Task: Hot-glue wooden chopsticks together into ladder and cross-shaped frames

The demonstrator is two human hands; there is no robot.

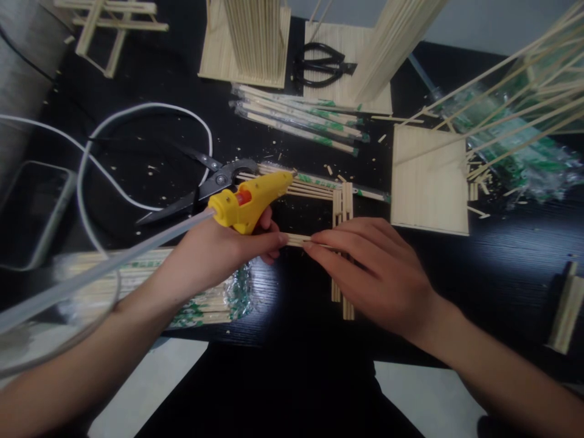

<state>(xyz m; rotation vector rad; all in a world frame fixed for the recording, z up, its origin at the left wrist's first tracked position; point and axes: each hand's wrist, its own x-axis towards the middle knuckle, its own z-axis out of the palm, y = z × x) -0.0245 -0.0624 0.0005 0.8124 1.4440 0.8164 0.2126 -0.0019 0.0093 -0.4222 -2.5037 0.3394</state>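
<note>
My left hand [228,246] is closed around a yellow hot glue gun [258,196], its nozzle tilted up to the right and a long translucent glue stick trailing from its back. The same hand's thumb presses the left end of a few thin wooden sticks [297,240] lying side by side. My right hand [383,274] pinches these sticks near their middle, between thumb and fingertips. Beneath the right fingers, the sticks reach an upright pair of stick strips [348,210]; whether they are joined there is hidden by the hand.
Large black-handled shears [221,176] lie left of the glue gun, inside a white cable loop [148,104]. Wrapped chopsticks [301,118], a square stick panel [429,182], black scissors [326,64] and tall stick structures [255,42] stand beyond. A plastic-wrapped bundle [132,274] lies under my left forearm.
</note>
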